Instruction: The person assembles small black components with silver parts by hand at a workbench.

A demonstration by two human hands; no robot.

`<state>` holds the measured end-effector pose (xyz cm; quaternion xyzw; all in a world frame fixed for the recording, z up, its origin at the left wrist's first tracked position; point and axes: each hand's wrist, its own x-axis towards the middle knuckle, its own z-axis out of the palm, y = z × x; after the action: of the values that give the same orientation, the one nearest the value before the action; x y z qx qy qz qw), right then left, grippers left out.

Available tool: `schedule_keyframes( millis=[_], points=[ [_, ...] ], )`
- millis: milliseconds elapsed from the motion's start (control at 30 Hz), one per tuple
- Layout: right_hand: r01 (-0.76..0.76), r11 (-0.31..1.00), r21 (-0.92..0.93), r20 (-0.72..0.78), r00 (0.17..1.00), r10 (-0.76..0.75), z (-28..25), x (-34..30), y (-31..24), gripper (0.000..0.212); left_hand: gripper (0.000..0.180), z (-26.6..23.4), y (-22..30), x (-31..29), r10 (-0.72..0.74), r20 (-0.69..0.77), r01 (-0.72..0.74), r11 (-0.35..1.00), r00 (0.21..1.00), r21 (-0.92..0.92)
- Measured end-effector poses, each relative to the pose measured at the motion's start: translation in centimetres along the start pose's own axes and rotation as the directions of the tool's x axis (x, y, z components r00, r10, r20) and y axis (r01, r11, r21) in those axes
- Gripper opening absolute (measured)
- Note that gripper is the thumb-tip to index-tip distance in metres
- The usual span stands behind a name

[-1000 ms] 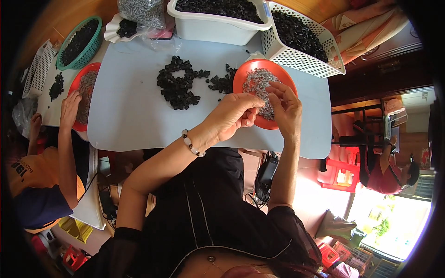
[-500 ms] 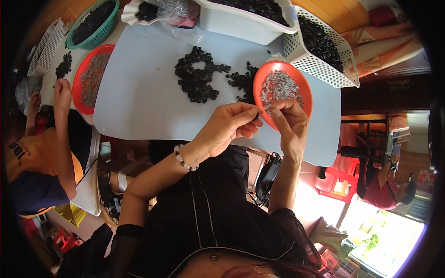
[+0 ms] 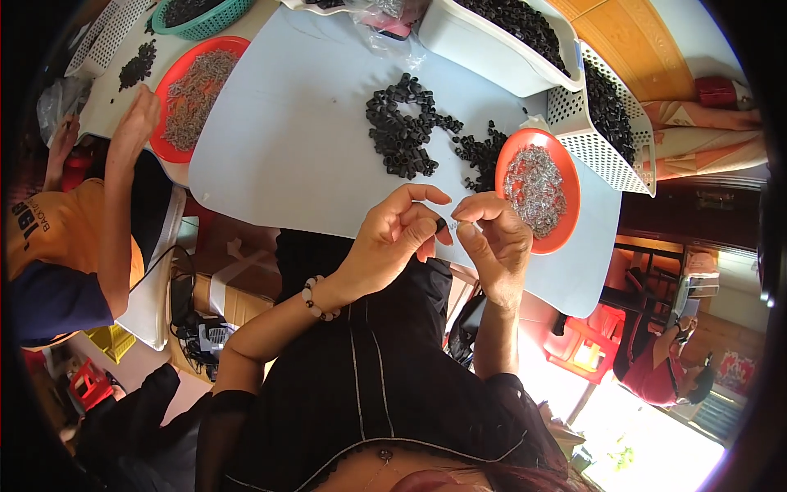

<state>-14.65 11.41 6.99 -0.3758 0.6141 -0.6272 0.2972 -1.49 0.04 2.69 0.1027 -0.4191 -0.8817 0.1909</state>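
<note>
My left hand [image 3: 392,246], with a beaded bracelet at the wrist, pinches a small black piece [image 3: 441,224] between thumb and fingers. Close to it on the right, my right hand [image 3: 502,250] is closed in a pinch, thumb against fingertip. A tiny pale bit seems to show at its fingertips, too small to name. Both hands are in front of the table's near edge. Beyond the right hand lies an orange-red plate [image 3: 574,182] heaped with small shiny clear or silvery pieces [image 3: 534,190]. Two heaps of small black pieces [image 3: 400,135] lie on the light blue table [image 3: 287,123].
A white tub [image 3: 484,57] and a white perforated basket [image 3: 586,135], both full of black pieces, stand at the far right. On the left, another person's hand [image 3: 135,123] is beside a red plate [image 3: 238,47] and a green basket [image 3: 201,29]. A red stool [image 3: 586,344] stands right.
The view has shifted, so the table sits further right and higher. My right hand has come away from the plate's edge, nearer my body, and faces the left hand's fingertips.
</note>
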Motion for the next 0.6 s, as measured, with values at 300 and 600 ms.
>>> schedule_keyframes(
  millis=[300,600],
  points=[
    [0.038,0.992,-0.119,0.006,0.999,-0.038,0.3,0.0,0.1,0.01,0.027,-0.2,0.2,-0.3,0.048,-0.008,-0.047,0.989,0.999,0.143],
    [0.288,0.82,-0.495,-0.017,0.94,-0.34,1.3,-0.6,0.2,0.017,0.022,0.1,0.3,-1.0,-0.316,-0.101,0.254,0.885,0.943,-0.391]
  ],
)
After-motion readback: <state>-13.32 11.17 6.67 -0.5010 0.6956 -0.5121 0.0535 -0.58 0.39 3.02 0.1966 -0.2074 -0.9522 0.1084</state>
